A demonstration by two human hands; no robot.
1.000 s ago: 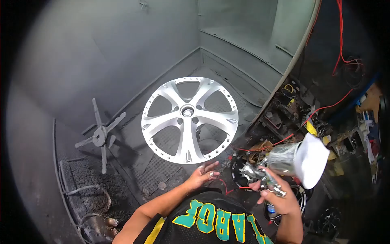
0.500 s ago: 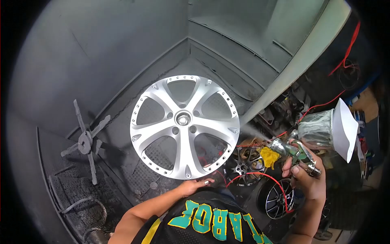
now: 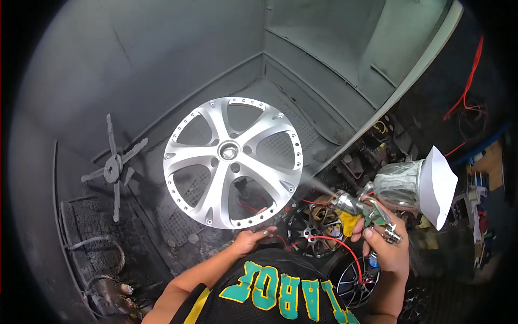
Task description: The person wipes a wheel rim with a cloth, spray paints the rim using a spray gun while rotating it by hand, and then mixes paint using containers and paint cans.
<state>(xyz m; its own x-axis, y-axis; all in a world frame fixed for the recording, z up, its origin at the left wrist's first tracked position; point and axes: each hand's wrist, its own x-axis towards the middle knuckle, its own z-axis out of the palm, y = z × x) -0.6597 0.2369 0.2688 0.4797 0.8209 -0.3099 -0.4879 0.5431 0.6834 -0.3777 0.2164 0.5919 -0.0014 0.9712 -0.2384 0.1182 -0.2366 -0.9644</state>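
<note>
A silver five-spoke wheel face [image 3: 220, 189] stands in front of me, raised above the booth floor. My right hand [image 3: 384, 243] is wrapped round a metal spray gun [image 3: 350, 204], with its nozzle toward the wheel's right rim. Pale mist leaves the nozzle. On the gun sits a clear cup [image 3: 398, 184] streaked with paint, with a white paper cone [image 3: 436, 189] at its end. My left hand [image 3: 253, 240] is just below the wheel's lower rim with its fingers apart; whether it touches the wheel's underside is hidden.
A grey-coated star-shaped stand [image 3: 113, 168] is at the left. Dark wheels [image 3: 316, 229] lie below the gun near a yellow cloth [image 3: 349, 222] and a red hose [image 3: 345, 244]. Grey booth walls [image 3: 189, 48] rise behind. Cluttered shelves are at the right.
My right hand swung the gun out, then slightly back left, its nozzle now toward the wheel. Mist has appeared. The wheel has turned, with its spokes at new angles.
</note>
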